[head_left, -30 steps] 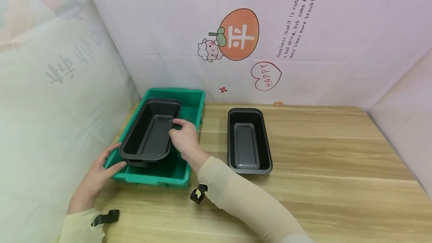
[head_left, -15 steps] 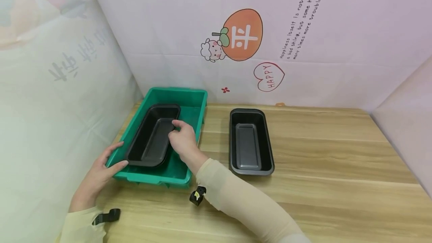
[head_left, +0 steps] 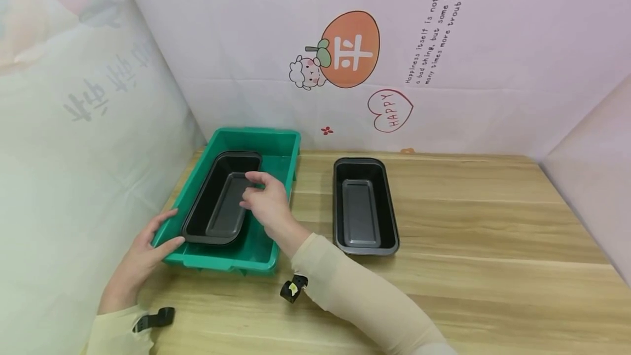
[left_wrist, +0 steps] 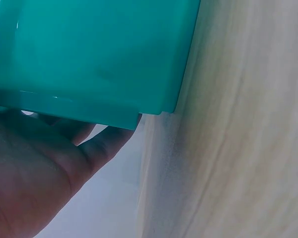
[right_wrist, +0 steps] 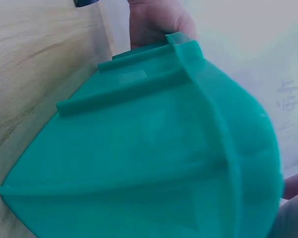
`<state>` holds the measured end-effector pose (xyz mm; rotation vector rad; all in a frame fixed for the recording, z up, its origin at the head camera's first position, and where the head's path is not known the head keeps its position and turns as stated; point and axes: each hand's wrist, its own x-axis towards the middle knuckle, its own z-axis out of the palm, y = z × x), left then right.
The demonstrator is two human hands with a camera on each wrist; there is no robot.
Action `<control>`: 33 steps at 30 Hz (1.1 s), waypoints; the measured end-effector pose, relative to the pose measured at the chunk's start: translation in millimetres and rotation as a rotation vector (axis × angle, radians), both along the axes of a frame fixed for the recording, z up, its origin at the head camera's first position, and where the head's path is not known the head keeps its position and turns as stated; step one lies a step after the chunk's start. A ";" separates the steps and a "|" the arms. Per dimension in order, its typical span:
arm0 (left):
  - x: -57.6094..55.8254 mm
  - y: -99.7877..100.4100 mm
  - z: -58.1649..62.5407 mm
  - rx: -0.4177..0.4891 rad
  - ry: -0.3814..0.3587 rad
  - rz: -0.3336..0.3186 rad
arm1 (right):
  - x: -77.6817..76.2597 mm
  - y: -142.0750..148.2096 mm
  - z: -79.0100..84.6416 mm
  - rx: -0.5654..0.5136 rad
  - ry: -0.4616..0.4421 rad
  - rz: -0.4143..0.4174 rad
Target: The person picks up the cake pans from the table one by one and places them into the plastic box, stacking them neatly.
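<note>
A dark loaf pan (head_left: 229,207) lies slightly slanted inside the green plastic tray (head_left: 229,262), at the left of the head view. My left hand (head_left: 143,251) grips the tray's near left corner, its thumb over the rim beside the pan's near end. In the left wrist view that hand's fingers (left_wrist: 109,144) show under the tray's rim. My right hand (head_left: 268,204) hovers over the right side of the pan with loosely bent fingers and holds nothing. The right wrist view shows mostly the tray's ribbed outer wall (right_wrist: 129,148).
A second dark loaf pan (head_left: 362,212) stands on the wooden table (head_left: 493,234), to the right of the tray. A printed cloth wall (head_left: 236,43) rises behind the table, with pale cloth (head_left: 74,179) close on the left.
The loaf pan has dropped lower into the tray, nesting into the pan seen beneath it earlier. My right hand has let go and shifted slightly left; my left hand keeps its place.
</note>
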<state>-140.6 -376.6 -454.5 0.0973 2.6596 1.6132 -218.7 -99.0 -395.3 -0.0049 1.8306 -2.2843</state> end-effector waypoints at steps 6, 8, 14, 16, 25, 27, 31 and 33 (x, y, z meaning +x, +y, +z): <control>1.5 0.3 1.9 0.003 -0.004 0.007 | -0.2 18.1 8.9 -0.109 0.067 0.031; 1.1 0.0 2.0 0.003 -0.001 0.010 | -0.5 28.4 12.8 -0.127 0.081 0.044; 0.9 -1.4 1.5 0.000 -0.003 0.014 | -3.1 70.6 19.8 -0.166 0.126 0.057; 1.2 -1.5 1.5 0.002 -0.003 0.014 | -5.4 87.1 21.0 -0.162 0.151 0.039; 2.2 -0.3 3.7 0.018 0.009 0.014 | -13.3 165.9 16.1 -0.132 0.181 -0.011; 2.2 0.4 4.2 0.022 0.006 0.014 | -13.5 181.3 14.2 -0.104 0.182 -0.006; 2.8 1.9 4.6 0.032 -0.011 0.010 | -10.7 209.2 7.5 -0.016 0.197 -0.007; 2.9 2.2 4.4 0.034 -0.021 0.011 | -9.2 221.1 2.4 0.026 0.206 -0.018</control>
